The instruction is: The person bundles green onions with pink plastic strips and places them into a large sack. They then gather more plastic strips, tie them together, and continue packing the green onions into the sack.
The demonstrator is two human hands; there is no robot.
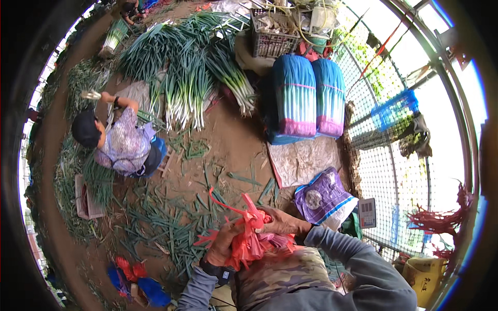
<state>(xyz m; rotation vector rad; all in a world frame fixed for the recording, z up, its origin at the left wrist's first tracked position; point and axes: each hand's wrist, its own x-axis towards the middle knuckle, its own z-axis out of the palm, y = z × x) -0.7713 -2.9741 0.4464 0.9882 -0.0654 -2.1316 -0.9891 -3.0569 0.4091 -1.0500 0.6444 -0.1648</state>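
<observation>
Above my lap, in camouflage-patterned cloth [285,272], I hold a bunch of red plastic strips [247,250]. My left hand [224,241], with a dark watch at its wrist, is closed around the bunch's left side. From the right, my right hand [282,223] grips the upper part, its fingers curled into the plastic. One thin strip curls up and away to the left; other ends stick out between and below my hands. The folds hide some of my fingertips.
Cut green leaves [176,238] litter the ground ahead and left. Long green onions [181,88] lie farther off, beside two blue-wrapped bundles [294,96]. A purple sack [322,194] and a display panel [367,213] stand right, near mesh fencing [389,176]. A co-worker [124,147] sits at left.
</observation>
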